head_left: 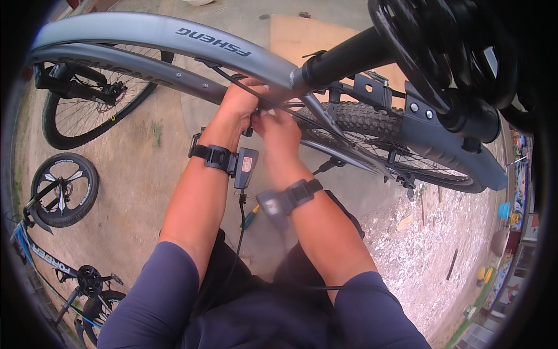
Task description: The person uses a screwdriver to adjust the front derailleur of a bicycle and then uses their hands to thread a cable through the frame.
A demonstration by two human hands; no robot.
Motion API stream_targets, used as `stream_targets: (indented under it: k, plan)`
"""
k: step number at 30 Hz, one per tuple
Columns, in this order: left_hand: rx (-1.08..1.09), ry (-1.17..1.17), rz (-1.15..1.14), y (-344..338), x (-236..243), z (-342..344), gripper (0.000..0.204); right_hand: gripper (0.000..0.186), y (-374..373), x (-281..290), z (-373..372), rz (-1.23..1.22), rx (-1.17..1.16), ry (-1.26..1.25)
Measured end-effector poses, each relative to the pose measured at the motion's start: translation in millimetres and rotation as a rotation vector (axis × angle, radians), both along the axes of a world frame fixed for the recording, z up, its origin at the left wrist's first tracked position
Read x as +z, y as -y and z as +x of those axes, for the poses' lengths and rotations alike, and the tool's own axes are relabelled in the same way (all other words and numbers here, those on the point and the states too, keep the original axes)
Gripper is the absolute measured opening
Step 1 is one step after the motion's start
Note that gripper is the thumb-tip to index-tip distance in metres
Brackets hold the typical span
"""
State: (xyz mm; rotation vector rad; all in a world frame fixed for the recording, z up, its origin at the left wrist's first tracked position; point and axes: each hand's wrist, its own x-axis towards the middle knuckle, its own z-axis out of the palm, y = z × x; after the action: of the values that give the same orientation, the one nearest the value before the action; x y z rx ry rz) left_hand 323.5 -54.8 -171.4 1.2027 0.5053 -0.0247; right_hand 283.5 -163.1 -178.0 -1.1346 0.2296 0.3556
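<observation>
A grey metal bicycle frame [145, 28] spans the picture's upper left to upper centre. Near its black cable [224, 74], the left hand [243, 100] and right hand [280, 130] meet; whether their fingers clamp anything, I cannot tell. A knobby black tyre [363, 120] sits upper right of centre, a silver-bladed wheel [62, 189] mid-left.

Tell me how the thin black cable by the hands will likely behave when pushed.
The black cable should bend easily yet probably spring back a little, since it is thin but holds a smooth curve. It is likely light, being so slim beside the grey frame. It seems unlikely to roll away, as its upper end meets the frame.
</observation>
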Motion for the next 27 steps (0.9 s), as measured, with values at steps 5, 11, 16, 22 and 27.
stream_targets:
  k: [5, 11, 16, 22, 27]
  plan:
    - [-0.005, 0.044, -0.047, -1.9, -6.6, 0.8, 0.029, 0.041, 0.4, 3.2, 0.5, -0.023, 0.021, 0.018]
    - [0.089, 0.077, -0.101, 4.8, -3.9, 0.3, 0.012, 0.044, -0.3, -3.5, 3.5, -0.008, 0.009, 0.012]
    - [0.086, 0.083, -0.103, 1.7, -8.7, 1.2, 0.014, 0.044, -2.4, -3.6, 2.4, 0.002, -0.009, 0.005]
    - [0.073, 0.112, -0.123, 3.1, -9.7, 1.8, 0.014, 0.041, -1.4, -3.9, 4.8, 0.007, -0.013, -0.003]
    - [0.03, 0.087, -0.129, 1.8, -6.7, -0.1, 0.024, 0.04, 0.0, -0.1, 6.0, -0.026, -0.012, -0.01]
